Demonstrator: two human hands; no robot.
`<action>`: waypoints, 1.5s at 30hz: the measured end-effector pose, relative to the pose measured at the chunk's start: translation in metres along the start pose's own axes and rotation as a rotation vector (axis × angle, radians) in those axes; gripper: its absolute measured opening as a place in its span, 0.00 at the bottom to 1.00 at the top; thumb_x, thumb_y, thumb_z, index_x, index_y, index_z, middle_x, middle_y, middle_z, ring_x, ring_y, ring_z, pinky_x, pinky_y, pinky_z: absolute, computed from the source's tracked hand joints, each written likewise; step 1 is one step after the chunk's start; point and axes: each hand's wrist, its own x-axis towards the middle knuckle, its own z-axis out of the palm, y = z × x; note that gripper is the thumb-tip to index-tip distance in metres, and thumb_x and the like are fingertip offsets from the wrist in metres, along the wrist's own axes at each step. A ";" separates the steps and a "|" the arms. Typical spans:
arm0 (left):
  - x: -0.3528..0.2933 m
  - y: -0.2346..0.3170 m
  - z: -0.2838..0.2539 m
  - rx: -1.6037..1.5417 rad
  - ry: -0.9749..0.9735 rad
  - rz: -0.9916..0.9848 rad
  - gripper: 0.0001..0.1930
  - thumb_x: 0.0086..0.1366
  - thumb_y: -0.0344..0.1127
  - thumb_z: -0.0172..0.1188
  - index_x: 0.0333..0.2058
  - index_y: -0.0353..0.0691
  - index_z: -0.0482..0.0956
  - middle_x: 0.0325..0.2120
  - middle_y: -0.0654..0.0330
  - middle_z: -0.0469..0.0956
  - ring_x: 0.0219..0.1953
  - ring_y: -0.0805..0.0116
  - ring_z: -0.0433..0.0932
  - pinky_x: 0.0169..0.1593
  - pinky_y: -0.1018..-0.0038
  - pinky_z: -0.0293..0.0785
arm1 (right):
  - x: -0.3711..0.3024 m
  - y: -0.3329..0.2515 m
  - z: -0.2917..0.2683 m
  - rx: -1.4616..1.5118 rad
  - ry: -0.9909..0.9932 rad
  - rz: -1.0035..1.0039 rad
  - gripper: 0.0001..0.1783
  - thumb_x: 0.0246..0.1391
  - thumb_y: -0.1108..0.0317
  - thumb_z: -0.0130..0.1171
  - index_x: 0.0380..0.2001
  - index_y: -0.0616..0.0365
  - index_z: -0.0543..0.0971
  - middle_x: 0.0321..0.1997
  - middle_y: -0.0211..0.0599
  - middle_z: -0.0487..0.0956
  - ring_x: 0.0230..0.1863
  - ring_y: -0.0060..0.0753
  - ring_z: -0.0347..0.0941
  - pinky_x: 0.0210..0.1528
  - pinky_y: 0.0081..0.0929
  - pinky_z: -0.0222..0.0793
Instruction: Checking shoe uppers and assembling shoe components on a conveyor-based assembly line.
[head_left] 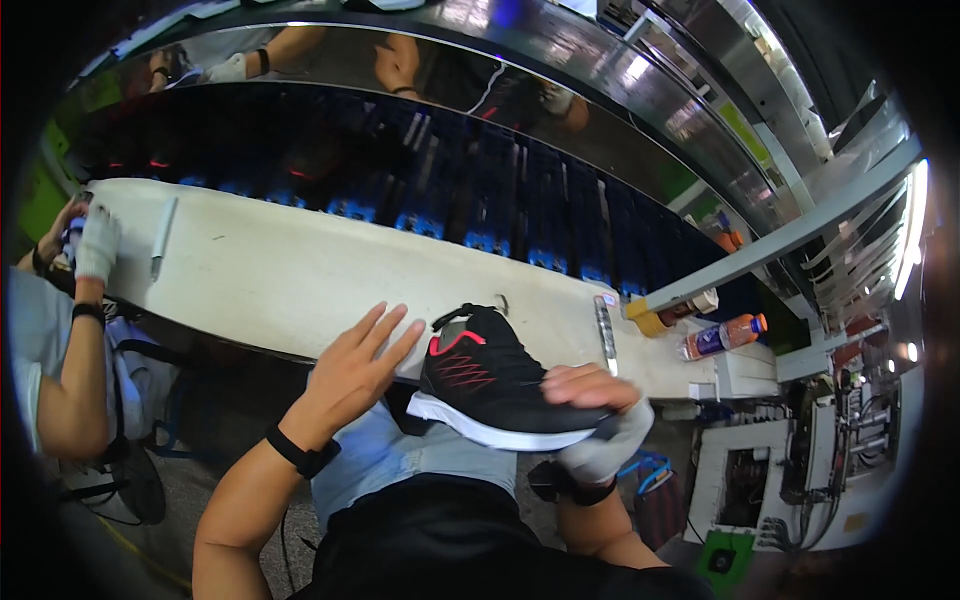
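One black sneaker (pixel 490 378) extended left of my right hand (pixel 606 420), which was clamped on its toe; my left hand (pixel 352 372), spread and empty, hovered just beside the heel. I judged it mid-handling; the next move called for steadying the heel.

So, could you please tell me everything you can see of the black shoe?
The black shoe has a dark, fabric-looking upper, pinkish-red collar trim, crossing red lines on its side and a white sole. It is held side-on at the near edge of the white worktop, toe toward the right. The right hand holds its toe end; the left hand is open near its heel.
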 end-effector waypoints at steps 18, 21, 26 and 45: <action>0.105 0.012 -0.160 -0.221 -0.199 0.014 0.41 0.48 0.44 0.84 0.61 0.38 0.79 0.52 0.48 0.84 0.53 0.43 0.82 0.60 0.56 0.79 | 0.089 0.060 0.082 0.271 -0.231 0.292 0.66 0.44 0.54 0.86 0.81 0.60 0.58 0.85 0.52 0.61 0.85 0.51 0.58 0.86 0.48 0.51; 0.113 0.005 -0.163 -0.266 -0.288 -0.053 0.44 0.47 0.43 0.86 0.62 0.38 0.77 0.50 0.43 0.86 0.53 0.39 0.86 0.59 0.55 0.81 | 0.083 0.077 0.102 0.413 -0.013 0.195 0.45 0.55 0.54 0.78 0.70 0.58 0.68 0.68 0.48 0.77 0.72 0.42 0.74 0.76 0.43 0.66; 0.101 -0.020 -0.165 -0.291 -0.317 -0.265 0.46 0.47 0.48 0.88 0.61 0.35 0.75 0.44 0.38 0.87 0.50 0.35 0.87 0.55 0.53 0.82 | 0.086 0.106 0.127 0.915 0.377 0.167 0.41 0.63 0.37 0.70 0.65 0.55 0.72 0.55 0.38 0.78 0.60 0.40 0.76 0.69 0.45 0.72; 0.155 0.061 -0.134 -0.007 -0.366 0.138 0.34 0.52 0.49 0.83 0.47 0.30 0.78 0.34 0.44 0.87 0.37 0.42 0.89 0.43 0.54 0.84 | 0.074 0.037 0.056 0.257 0.090 0.407 0.66 0.62 0.18 0.56 0.83 0.62 0.56 0.78 0.52 0.70 0.78 0.49 0.67 0.82 0.46 0.61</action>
